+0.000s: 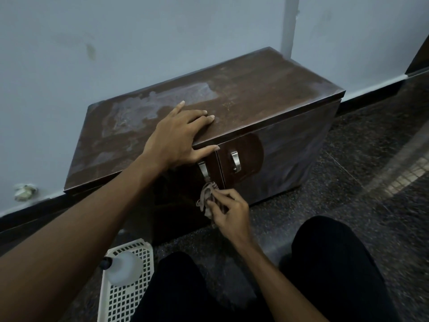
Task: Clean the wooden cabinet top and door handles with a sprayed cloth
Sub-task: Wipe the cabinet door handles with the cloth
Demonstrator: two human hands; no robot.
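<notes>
A low dark wooden cabinet (267, 94) stands against the wall, its top streaked with pale damp patches on the left half. My left hand (178, 135) rests flat on the top's front edge, fingers straight, thumb over the door's upper rim. My right hand (228, 211) pinches a crumpled beige cloth (206, 196) and holds it against the lower end of the left metal door handle (203, 171). The right door handle (235, 161) is bare and shiny.
A white perforated plastic basket (130, 296) lies on the speckled dark floor at lower left, with a translucent spray bottle (124, 267) lying in it. My dark-clothed knees (325, 263) are close to the cabinet front. A crumpled scrap (24, 191) sits by the skirting.
</notes>
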